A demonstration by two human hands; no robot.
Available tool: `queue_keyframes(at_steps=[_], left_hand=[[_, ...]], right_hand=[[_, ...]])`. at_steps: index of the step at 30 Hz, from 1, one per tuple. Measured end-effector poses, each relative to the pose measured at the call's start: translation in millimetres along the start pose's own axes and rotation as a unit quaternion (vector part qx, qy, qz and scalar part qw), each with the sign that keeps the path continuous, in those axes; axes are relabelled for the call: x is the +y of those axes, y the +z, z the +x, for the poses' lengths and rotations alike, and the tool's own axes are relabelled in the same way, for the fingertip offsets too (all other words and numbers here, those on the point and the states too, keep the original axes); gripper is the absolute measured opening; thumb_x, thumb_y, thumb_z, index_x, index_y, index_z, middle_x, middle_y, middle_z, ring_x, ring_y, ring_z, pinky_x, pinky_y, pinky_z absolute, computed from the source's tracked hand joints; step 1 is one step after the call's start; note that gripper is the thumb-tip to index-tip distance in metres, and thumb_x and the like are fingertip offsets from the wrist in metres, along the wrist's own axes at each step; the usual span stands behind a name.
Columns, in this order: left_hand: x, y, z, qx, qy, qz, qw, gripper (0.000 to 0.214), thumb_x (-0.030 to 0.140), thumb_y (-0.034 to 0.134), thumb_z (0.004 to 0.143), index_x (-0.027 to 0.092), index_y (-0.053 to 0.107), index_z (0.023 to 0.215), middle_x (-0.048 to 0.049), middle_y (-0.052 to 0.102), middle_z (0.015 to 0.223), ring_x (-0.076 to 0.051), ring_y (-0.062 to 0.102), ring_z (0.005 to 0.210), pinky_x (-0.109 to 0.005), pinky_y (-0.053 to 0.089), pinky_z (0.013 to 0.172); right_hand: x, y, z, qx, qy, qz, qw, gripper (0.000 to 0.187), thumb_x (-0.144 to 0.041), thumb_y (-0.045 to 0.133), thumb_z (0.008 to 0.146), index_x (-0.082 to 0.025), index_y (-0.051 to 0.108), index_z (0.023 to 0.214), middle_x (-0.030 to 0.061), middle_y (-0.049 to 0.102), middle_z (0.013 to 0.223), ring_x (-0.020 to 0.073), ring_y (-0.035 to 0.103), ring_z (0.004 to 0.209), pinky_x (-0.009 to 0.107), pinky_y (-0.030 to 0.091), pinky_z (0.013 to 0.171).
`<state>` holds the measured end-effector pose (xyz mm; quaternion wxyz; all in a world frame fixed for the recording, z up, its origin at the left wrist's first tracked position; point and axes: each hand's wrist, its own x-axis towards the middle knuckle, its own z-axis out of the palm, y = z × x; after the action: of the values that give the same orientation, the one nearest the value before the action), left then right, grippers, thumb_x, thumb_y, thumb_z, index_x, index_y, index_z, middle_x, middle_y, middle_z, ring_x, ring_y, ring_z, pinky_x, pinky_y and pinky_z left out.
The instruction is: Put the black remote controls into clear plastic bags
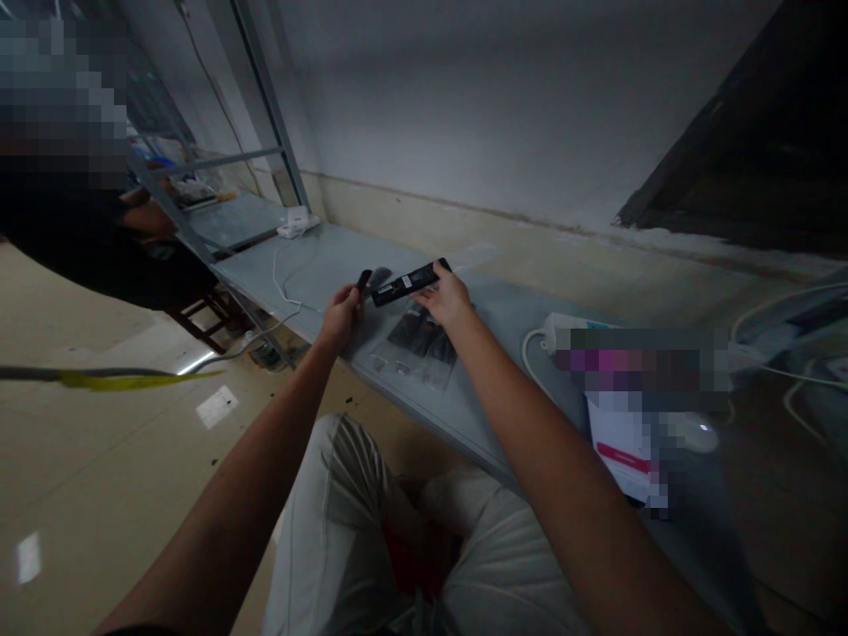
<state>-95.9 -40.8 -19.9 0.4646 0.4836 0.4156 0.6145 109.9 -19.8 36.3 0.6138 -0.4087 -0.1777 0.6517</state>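
Note:
In my right hand is a long, flat black rectangular device with small white labels, gripped at its right end and held tilted above the table. My left hand is closed around a small dark piece that sticks up past the fingers; its kind is too blurred to tell. The left end of the black device is close to that piece. Beneath my right hand, clear plastic bags with dark contents lie on the grey table.
A white power strip with cables lies to the right, near a white and red box. A small white device with a cord stands at the far left of the table. Beyond a metal frame, another person sits.

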Motion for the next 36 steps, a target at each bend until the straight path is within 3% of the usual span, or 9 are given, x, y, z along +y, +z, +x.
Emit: queue_keyframes(at_steps=[5, 23, 28, 33, 36], left_hand=[[4.5, 1.6, -5.9, 0.005, 0.023, 0.035, 0.999, 0.036, 0.039, 0.073, 0.077, 0.02, 0.063, 0.106, 0.0033, 0.049, 0.065, -0.009, 0.042, 0.05, -0.023, 0.032, 0.048], [11.0, 11.7, -13.9, -0.014, 0.093, 0.197, 0.976, 0.038, 0.032, 0.078, 0.072, 0.018, 0.069, 0.106, 0.0031, 0.051, 0.064, -0.011, 0.044, 0.059, -0.024, 0.029, 0.056], [9.1, 12.6, -13.7, -0.018, 0.101, 0.199, 0.974, 0.039, 0.033, 0.08, 0.072, 0.018, 0.069, 0.106, 0.0027, 0.055, 0.065, -0.01, 0.045, 0.058, -0.023, 0.031, 0.055], [8.0, 10.0, -10.7, -0.022, 0.079, 0.146, 0.986, 0.033, 0.04, 0.061, 0.086, 0.016, 0.071, 0.106, 0.0016, 0.053, 0.06, -0.011, 0.045, 0.053, -0.023, 0.032, 0.051], [6.4, 6.1, -8.3, -0.022, 0.058, 0.102, 0.993, 0.034, 0.04, 0.061, 0.086, 0.015, 0.07, 0.107, 0.002, 0.052, 0.058, -0.01, 0.044, 0.051, -0.022, 0.031, 0.05]], right_hand=[[2.6, 1.0, 3.9, 0.007, -0.003, 0.01, 1.0, 0.012, -0.032, 0.058, 0.091, -0.023, 0.052, 0.094, -0.0005, 0.063, 0.076, 0.0186, 0.066, 0.074, 0.044, 0.06, 0.078], [8.4, 4.5, -4.1, -0.011, -0.026, 0.008, 1.0, 0.011, -0.029, 0.061, 0.089, -0.023, 0.053, 0.091, -0.0028, 0.062, 0.072, 0.017, 0.064, 0.071, 0.047, 0.059, 0.081], [7.7, 5.7, -6.1, -0.013, -0.029, 0.008, 0.999, 0.008, -0.028, 0.059, 0.091, -0.022, 0.054, 0.091, -0.0029, 0.061, 0.071, 0.0163, 0.063, 0.069, 0.048, 0.059, 0.081], [8.2, 7.1, -7.5, -0.018, -0.034, 0.018, 0.999, 0.007, -0.027, 0.059, 0.091, -0.022, 0.054, 0.092, -0.0026, 0.061, 0.072, 0.0162, 0.064, 0.069, 0.047, 0.06, 0.08], [7.6, 7.4, -7.9, -0.026, -0.033, 0.024, 0.999, 0.006, -0.027, 0.058, 0.092, -0.022, 0.053, 0.093, -0.0019, 0.061, 0.075, 0.017, 0.064, 0.069, 0.049, 0.06, 0.08]])
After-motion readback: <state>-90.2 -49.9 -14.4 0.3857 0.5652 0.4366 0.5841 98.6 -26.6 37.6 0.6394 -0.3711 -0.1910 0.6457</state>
